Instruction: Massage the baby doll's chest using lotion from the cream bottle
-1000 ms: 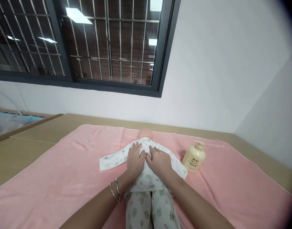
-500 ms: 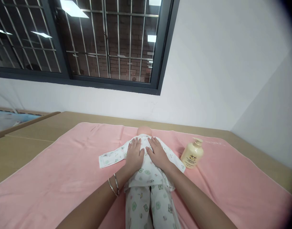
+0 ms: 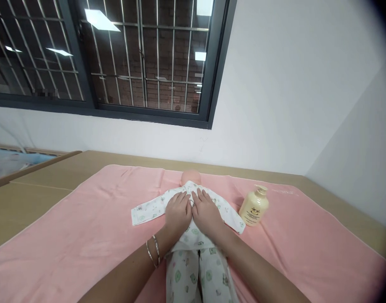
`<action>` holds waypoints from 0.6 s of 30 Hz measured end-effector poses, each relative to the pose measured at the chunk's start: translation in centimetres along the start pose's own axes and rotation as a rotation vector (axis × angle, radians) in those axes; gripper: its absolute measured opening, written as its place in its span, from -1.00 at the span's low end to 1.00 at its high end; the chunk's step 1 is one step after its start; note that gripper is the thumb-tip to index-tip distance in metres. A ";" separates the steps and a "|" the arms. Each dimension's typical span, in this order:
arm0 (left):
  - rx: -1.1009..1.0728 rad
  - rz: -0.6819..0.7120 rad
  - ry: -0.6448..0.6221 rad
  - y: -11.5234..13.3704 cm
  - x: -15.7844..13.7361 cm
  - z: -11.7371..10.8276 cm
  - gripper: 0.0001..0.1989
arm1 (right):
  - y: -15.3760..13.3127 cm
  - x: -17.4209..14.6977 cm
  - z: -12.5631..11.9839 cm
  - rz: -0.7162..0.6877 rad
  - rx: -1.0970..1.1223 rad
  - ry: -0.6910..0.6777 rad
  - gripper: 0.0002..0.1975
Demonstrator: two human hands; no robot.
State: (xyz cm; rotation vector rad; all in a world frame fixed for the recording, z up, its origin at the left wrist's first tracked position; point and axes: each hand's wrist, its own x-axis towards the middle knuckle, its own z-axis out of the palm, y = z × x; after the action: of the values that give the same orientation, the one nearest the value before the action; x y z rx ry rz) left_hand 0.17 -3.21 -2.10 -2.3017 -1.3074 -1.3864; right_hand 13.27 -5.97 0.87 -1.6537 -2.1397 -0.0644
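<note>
A baby doll (image 3: 193, 240) in a white printed top and trousers lies on a pink blanket (image 3: 95, 231), its bald head (image 3: 191, 177) at the far end. My left hand (image 3: 179, 212) rests flat on the left side of the doll's chest, fingers stretched out. Beside it, my right hand (image 3: 206, 212) lies flat on the right side of the chest, and the two hands touch or nearly touch along the thumbs. Both sleeves of the doll's top spread outward. Two silvery bangles circle my left wrist.
A pale yellow pump bottle (image 3: 255, 206) stands on the blanket right of the doll, close to the right sleeve end. Wooden board (image 3: 48, 181) borders the blanket. Behind it rise a white wall (image 3: 262, 105) and a dark-framed barred window (image 3: 208, 113).
My two hands have drawn together toward the middle of the doll's chest, closing the gap between them. The view has tipped up slightly.
</note>
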 end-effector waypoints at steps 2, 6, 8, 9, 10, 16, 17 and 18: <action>-0.018 -0.056 -0.023 0.0 0.1 -0.1 -0.68 | -0.7 -0.5 -0.4 -0.011 -0.059 0.012 -0.49; -0.054 -0.181 -0.098 -0.4 0.3 0.4 -0.59 | -0.1 -0.3 -0.3 0.015 -0.024 0.042 -0.52; -0.066 -0.195 -0.137 -0.7 0.4 0.9 -0.54 | 1.0 0.4 0.1 0.048 0.053 0.041 -0.51; -0.071 -0.188 -0.154 -0.9 0.3 1.0 -0.53 | 1.6 0.8 0.4 0.056 0.095 0.032 -0.50; -0.074 -0.176 -0.167 -0.9 0.3 1.2 -0.53 | 2.2 1.1 0.6 0.056 0.132 0.018 -0.47; -0.089 -0.105 -0.180 -0.8 0.2 1.0 -0.51 | 2.8 1.4 1.0 0.011 0.132 -0.037 -0.43; -0.091 -0.092 -0.184 -0.8 0.2 0.9 -0.50 | 2.4 1.2 0.9 0.017 0.104 -0.044 -0.42; -0.093 -0.077 -0.187 -0.7 0.2 0.7 -0.49 | 1.8 0.9 0.8 0.024 0.075 -0.047 -0.42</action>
State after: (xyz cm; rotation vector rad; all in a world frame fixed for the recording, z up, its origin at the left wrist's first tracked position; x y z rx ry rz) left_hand 0.15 -2.25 -2.56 -2.5211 -1.4260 -1.3063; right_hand 14.55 -4.43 0.07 -1.6535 -2.1296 0.0617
